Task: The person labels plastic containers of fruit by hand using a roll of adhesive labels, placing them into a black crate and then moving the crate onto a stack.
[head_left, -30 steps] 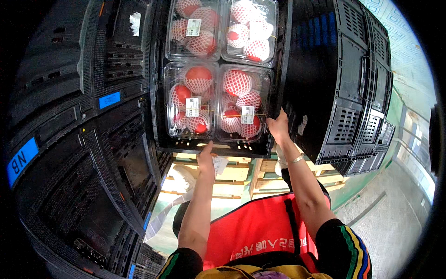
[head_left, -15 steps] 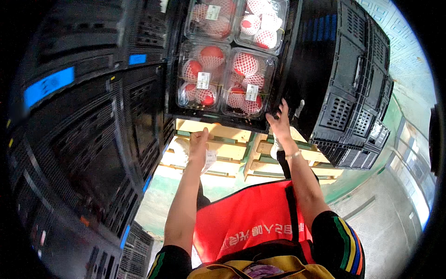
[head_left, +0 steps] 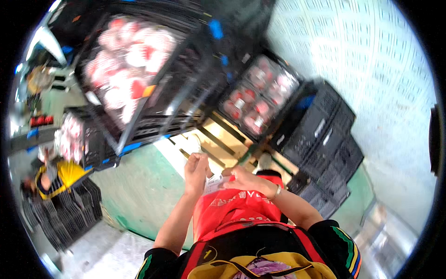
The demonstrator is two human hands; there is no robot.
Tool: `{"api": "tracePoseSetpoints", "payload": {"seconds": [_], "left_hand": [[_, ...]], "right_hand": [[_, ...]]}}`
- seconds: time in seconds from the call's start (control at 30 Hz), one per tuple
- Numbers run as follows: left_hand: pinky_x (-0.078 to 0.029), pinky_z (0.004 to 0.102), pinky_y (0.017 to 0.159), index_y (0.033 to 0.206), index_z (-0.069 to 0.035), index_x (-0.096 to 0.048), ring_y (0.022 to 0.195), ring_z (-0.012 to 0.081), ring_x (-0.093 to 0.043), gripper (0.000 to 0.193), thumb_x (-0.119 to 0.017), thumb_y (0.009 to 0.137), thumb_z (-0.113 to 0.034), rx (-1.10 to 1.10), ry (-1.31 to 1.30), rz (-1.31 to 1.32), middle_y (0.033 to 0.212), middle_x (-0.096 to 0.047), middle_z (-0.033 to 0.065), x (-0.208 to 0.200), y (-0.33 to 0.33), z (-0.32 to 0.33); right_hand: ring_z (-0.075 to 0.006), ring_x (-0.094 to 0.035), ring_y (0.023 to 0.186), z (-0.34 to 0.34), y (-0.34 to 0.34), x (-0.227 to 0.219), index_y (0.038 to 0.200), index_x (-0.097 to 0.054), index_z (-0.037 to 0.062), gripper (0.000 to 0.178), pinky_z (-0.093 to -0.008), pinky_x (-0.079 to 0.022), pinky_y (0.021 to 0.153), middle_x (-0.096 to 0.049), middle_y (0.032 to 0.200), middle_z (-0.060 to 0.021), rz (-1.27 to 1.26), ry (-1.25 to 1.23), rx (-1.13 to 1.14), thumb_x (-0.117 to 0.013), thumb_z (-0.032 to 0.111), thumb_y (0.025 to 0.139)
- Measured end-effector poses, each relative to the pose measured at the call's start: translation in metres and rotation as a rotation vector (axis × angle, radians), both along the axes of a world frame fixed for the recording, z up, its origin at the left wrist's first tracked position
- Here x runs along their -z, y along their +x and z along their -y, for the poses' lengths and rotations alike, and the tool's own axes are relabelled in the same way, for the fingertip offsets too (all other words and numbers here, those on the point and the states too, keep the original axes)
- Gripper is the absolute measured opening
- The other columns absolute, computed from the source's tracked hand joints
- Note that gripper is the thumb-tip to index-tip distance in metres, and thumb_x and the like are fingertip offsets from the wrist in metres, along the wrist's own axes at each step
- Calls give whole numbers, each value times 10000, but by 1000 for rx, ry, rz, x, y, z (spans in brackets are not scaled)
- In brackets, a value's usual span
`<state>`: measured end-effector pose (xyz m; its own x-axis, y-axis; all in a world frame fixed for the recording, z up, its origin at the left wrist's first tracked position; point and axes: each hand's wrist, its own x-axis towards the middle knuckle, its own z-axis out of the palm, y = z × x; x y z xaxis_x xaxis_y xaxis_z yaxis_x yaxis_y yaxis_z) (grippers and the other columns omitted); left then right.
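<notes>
My left hand (head_left: 196,170) and my right hand (head_left: 241,179) meet in front of my red vest, both pinching a small white slip of paper (head_left: 214,182). Beyond them a black crate (head_left: 260,100) holds clear trays of red fruit in white netting. It rests above a wooden pallet (head_left: 223,139). A larger black crate (head_left: 134,60) with the same packed fruit stands to the left, blurred by motion.
Stacked empty black crates (head_left: 325,139) rise at the right by a white wall. More black crates (head_left: 69,209) sit at the lower left on the green floor, where another person in yellow (head_left: 60,174) is. A further fruit crate (head_left: 74,139) stands at the left.
Both hands have come off the fruit crate's lower edge and drawn back to my chest, now holding a white slip. The view has swung away from the crates.
</notes>
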<state>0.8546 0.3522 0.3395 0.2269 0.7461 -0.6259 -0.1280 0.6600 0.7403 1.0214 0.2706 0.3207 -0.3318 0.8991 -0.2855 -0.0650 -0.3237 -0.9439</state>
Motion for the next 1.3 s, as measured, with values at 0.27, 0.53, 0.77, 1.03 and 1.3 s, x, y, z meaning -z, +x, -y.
{"api": "tracePoseSetpoints", "payload": {"seconds": [0.27, 0.53, 0.77, 1.03, 1.3], "left_hand": [[-486, 317, 845, 1089, -4, -551, 956, 197, -606, 309, -663, 805, -52, 27, 404, 348, 1030, -621, 98, -146, -169, -39], [-417, 344, 957, 1216, -4, -516, 1107, 221, -552, 446, -590, 784, 78, 178, 635, 239, 1123, -601, 127, -198, -327, -126], [-413, 372, 917, 867, -12, -671, 1021, 258, -571, 258, -562, 665, 108, 195, 954, -357, 902, -652, 101, -214, -382, -174], [-356, 441, 967, 755, -60, -672, 1027, 253, -572, 292, -600, 535, 117, 177, 1195, -636, 787, -652, 37, -244, -376, -163], [-429, 350, 805, 757, -25, -654, 785, 238, -591, 204, -602, 590, 80, 147, 1111, -593, 774, -636, 73, -250, -347, -122]], "right_hand": [[-32, -524, 668, -105, -101, -156, 841, -619, -7, 147, -212, -436, 590, -620, 727, 6, 191, 287, -133, -697, 112, 805], [-60, -568, 770, -209, -255, -205, 885, -622, -49, 194, -235, -472, 666, -652, 818, -49, -33, 38, -102, -701, 106, 800], [-51, -555, 790, -239, -337, -216, 970, -604, -17, 206, -217, -466, 682, -626, 865, -12, 9, 105, -79, -687, 88, 814], [-149, -579, 864, -244, -336, -253, 1007, -595, 8, 285, -276, -457, 774, -611, 958, -86, 182, 513, -65, -711, 117, 771], [-226, -610, 796, -207, -308, -263, 836, -636, 7, 120, -293, -469, 722, -618, 844, -113, 242, 758, -19, -705, 54, 749]]}}
